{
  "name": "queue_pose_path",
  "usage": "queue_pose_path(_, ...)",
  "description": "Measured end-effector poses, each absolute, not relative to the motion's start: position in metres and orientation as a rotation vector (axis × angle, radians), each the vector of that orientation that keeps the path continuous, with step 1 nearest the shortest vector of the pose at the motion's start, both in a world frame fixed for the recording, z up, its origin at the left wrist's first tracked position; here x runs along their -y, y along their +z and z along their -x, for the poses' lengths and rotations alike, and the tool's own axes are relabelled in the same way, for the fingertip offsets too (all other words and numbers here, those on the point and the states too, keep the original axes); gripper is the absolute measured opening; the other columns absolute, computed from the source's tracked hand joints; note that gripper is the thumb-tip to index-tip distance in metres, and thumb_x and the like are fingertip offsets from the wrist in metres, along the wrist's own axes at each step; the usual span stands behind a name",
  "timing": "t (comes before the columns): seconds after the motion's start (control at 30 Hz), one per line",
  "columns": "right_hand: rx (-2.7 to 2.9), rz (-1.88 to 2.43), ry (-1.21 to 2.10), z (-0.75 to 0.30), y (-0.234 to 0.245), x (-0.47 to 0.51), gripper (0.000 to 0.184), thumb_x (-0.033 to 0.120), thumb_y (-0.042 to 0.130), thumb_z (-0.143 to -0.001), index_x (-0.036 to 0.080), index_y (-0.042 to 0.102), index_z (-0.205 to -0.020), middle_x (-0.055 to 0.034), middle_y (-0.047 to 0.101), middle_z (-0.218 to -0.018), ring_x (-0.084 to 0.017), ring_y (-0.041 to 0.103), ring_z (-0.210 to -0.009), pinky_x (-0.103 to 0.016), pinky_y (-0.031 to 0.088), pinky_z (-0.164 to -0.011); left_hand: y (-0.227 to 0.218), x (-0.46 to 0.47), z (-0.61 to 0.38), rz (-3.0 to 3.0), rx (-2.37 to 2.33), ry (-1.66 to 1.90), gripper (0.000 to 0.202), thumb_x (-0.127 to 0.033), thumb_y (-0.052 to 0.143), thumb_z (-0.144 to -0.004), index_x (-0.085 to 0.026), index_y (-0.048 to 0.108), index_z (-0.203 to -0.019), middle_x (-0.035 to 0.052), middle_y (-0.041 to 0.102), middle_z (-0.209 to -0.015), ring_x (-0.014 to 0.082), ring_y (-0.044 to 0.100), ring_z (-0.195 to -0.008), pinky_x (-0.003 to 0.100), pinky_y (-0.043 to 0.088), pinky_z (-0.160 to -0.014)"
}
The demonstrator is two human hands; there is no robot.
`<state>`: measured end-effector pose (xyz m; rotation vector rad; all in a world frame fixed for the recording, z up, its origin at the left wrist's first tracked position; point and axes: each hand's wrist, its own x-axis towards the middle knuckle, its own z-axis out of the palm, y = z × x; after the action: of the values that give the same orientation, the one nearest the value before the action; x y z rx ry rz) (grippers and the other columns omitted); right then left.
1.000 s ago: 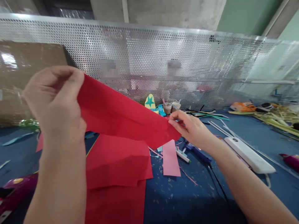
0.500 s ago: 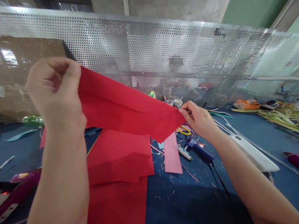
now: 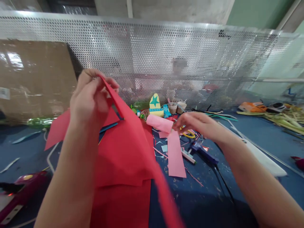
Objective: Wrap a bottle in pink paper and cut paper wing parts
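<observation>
My left hand (image 3: 91, 96) is raised at centre-left, its fingers closed on the top of a long strip of red paper (image 3: 135, 126). The strip hangs down toward the lower right, its lower end blurred. Under it lie more red paper sheets (image 3: 121, 202) on the blue table. My right hand (image 3: 192, 123) hovers with loosely bent fingers and nothing visible in them. Close to its fingertips are a rolled piece of pink paper (image 3: 159, 123), a flat pink paper strip (image 3: 175, 158) and the yellow handle of scissors (image 3: 189, 134).
A blue glue gun (image 3: 204, 152) and a marker (image 3: 189, 156) lie at right, near a white power strip (image 3: 263, 158). A purple glue gun (image 3: 22, 193) is at lower left. Behind stand two small cups (image 3: 173, 108), a yellow paper piece with a star (image 3: 155, 103) and a perforated metal screen (image 3: 152, 47).
My right hand has let go of the red strip's other end, which has dropped toward me. My left hand has moved right, still gripping the strip. The pink roll has come into view.
</observation>
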<state>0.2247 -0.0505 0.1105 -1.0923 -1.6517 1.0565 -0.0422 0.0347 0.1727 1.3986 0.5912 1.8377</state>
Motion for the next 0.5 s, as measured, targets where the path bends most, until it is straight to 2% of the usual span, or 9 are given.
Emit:
queue_pose_path(0.03,1.625,1.099,1.07,-0.22,0.103,0.046,0.032,0.051,0.065,-0.082,0.021,0.07,-0.09,-0.0048,0.074,-0.094,-0.019,0.069,-0.091,-0.031,0.056,-0.081,0.175,-0.029,0.038,-1.351,-0.548,1.755,0.032,0.003,0.033,-0.084,-0.022,0.049,-0.07,-0.0019,0.056,-0.061,0.0114,0.058,-0.062,0.03,0.053,-0.07)
queue_pose_path(0.07,1.603,1.099,1.094,-0.213,0.096,0.042,0.033,0.048,0.069,-0.079,0.023,0.069,-0.1,-0.0047,0.074,-0.099,-0.02,0.069,-0.095,-0.033,0.056,-0.084,0.177,-0.024,0.034,-1.316,-0.52,1.645,0.035,0.002,0.031,-0.086,-0.021,0.048,-0.066,-0.0022,0.055,-0.06,0.0105,0.058,-0.062,0.032,0.054,-0.076)
queue_pose_path(0.17,1.555,1.072,1.238,-0.187,0.073,0.038,0.038,0.044,0.065,-0.084,0.027,0.063,-0.117,-0.0053,0.072,-0.111,-0.022,0.067,-0.104,-0.037,0.056,-0.087,0.177,-0.015,0.025,-1.228,-0.409,1.384,0.039,-0.002,0.029,-0.089,-0.019,0.043,-0.058,-0.0034,0.05,-0.054,0.0082,0.057,-0.059,0.034,0.053,-0.085)
queue_pose_path(0.27,1.528,0.956,1.456,-0.16,0.058,0.048,0.025,0.048,0.056,-0.09,0.031,0.069,-0.101,-0.0026,0.076,-0.099,-0.022,0.071,-0.097,-0.035,0.057,-0.083,0.171,-0.013,0.018,-1.218,-0.272,1.207,0.034,-0.003,0.033,-0.087,-0.02,0.044,-0.061,-0.004,0.051,-0.056,0.0089,0.061,-0.065,0.035,0.052,-0.09)
queue_pose_path(0.37,1.448,0.86,1.555,-0.142,0.051,0.059,0.028,0.048,0.049,-0.093,0.032,0.071,-0.086,-0.0013,0.077,-0.091,-0.022,0.073,-0.09,-0.035,0.058,-0.082,0.162,-0.015,0.012,-1.279,-0.229,1.167,0.025,-0.007,0.04,-0.086,-0.022,0.046,-0.067,-0.0052,0.055,-0.06,0.0101,0.064,-0.073,0.035,0.05,-0.095)
queue_pose_path(0.5,1.275,0.865,1.426,-0.139,0.051,0.06,0.009,0.037,0.061,-0.087,0.037,0.069,-0.092,0.0034,0.076,-0.097,-0.021,0.072,-0.093,-0.035,0.058,-0.085,0.151,-0.019,0.008,-1.364,-0.356,1.193,0.013,-0.019,0.047,-0.088,-0.025,0.053,-0.078,-0.0034,0.068,-0.081,0.0166,0.066,-0.098,0.035,0.051,-0.094)
